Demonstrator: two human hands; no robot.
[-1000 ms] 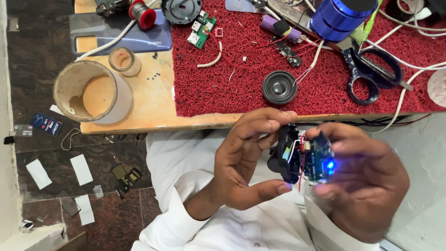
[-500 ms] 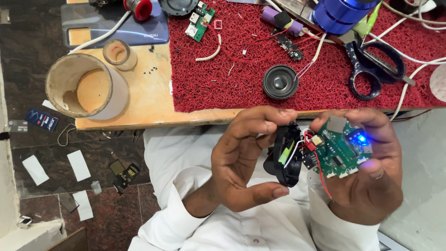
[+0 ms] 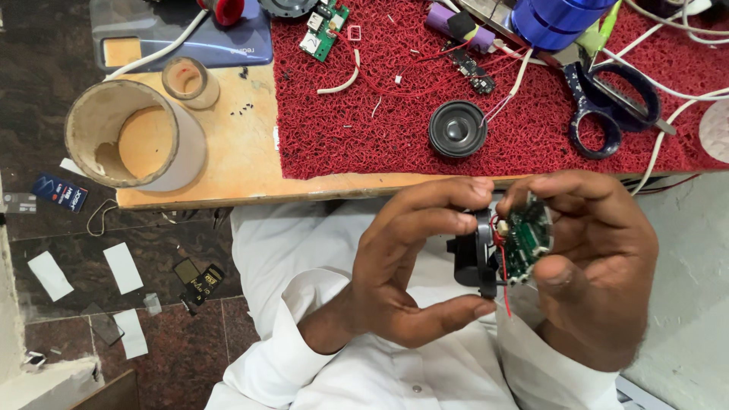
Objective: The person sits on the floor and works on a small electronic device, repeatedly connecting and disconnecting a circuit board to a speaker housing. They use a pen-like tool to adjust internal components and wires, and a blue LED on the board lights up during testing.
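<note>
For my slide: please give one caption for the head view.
Two hands hold a round green circuit board against a black speaker.

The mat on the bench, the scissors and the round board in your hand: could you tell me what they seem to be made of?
The red mat looks like looped plastic or vinyl coil, its surface coarse and tangled. The scissors have dark blue, glossy handles, probably plastic; the blades are mostly hidden. The round green board looks like lacquered circuit laminate with small soldered parts, held in the right hand.
</note>
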